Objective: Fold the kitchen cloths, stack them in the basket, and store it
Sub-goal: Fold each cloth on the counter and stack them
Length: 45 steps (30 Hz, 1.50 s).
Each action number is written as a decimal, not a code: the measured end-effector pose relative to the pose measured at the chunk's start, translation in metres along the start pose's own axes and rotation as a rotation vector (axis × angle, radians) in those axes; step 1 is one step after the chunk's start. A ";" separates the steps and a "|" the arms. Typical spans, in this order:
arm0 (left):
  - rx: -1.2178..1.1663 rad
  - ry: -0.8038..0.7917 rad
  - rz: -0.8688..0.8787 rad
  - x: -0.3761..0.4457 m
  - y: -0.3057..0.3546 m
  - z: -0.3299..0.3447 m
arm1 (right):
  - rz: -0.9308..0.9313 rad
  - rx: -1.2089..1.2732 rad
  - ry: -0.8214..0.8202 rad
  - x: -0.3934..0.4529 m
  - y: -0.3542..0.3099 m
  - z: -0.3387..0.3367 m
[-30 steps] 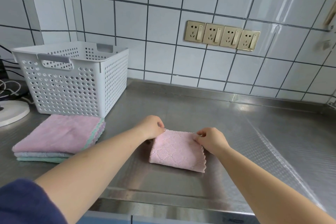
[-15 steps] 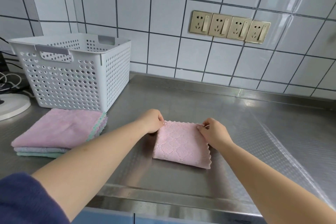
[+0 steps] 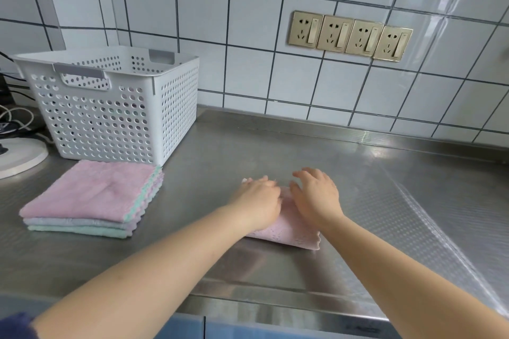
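Note:
A folded pink cloth (image 3: pixel 289 231) lies on the steel counter in front of me. My left hand (image 3: pixel 257 201) and my right hand (image 3: pixel 316 197) lie side by side on top of it, fingers stretched forward and pressing it flat, so most of the cloth is hidden. To the left sits a stack of folded cloths (image 3: pixel 91 198): pink on top, grey and green below. Behind that stack stands a white perforated basket (image 3: pixel 110 115); what is inside cannot be made out.
The steel counter (image 3: pixel 385 201) runs right to a textured part and back to a tiled wall with a row of gold sockets (image 3: pixel 349 36). A white round base (image 3: pixel 19 157) and cables lie at far left. The counter's front edge is near my forearms.
Both hands have let go of the cloth's far corners and moved onto its top, fingers flattened. The cloth looks narrower, folded once more. The camera has moved closer.

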State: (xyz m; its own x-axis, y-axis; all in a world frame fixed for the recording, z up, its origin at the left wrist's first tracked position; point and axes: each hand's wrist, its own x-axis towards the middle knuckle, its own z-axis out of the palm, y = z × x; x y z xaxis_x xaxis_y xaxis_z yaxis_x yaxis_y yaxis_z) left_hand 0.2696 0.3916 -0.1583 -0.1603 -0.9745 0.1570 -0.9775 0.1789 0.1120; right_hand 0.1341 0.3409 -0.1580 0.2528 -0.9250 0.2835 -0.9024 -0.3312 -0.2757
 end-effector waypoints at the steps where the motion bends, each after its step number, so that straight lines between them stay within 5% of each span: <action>1: 0.004 0.007 -0.017 -0.001 -0.001 0.005 | -0.064 -0.008 -0.016 -0.005 -0.009 0.001; 4: -0.060 0.006 -0.063 -0.003 -0.003 0.015 | -0.159 -0.009 -0.154 -0.021 -0.022 0.013; 13: -0.085 -0.124 -0.294 -0.013 -0.006 0.020 | -0.062 -0.114 -0.322 -0.030 -0.006 0.020; 22: -0.119 -0.113 -0.414 -0.026 -0.020 0.016 | 0.090 -0.115 -0.361 -0.041 -0.004 0.011; 27: -0.054 0.069 -0.359 -0.052 -0.035 0.001 | 0.028 -0.084 -0.275 -0.062 0.008 -0.011; 36: -0.404 -0.014 -0.367 -0.056 -0.033 -0.001 | 0.051 0.177 -0.309 -0.084 -0.008 -0.020; 45: -0.734 0.267 -0.398 -0.067 -0.035 -0.017 | 0.222 0.661 -0.163 -0.085 -0.032 -0.030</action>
State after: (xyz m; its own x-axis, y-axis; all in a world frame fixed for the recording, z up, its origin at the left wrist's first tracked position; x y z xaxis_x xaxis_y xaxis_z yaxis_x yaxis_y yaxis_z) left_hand 0.3172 0.4525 -0.1558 0.3015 -0.9351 0.1862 -0.6043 -0.0364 0.7959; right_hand 0.1308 0.4355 -0.1454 0.1831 -0.9827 0.0292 -0.5514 -0.1272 -0.8245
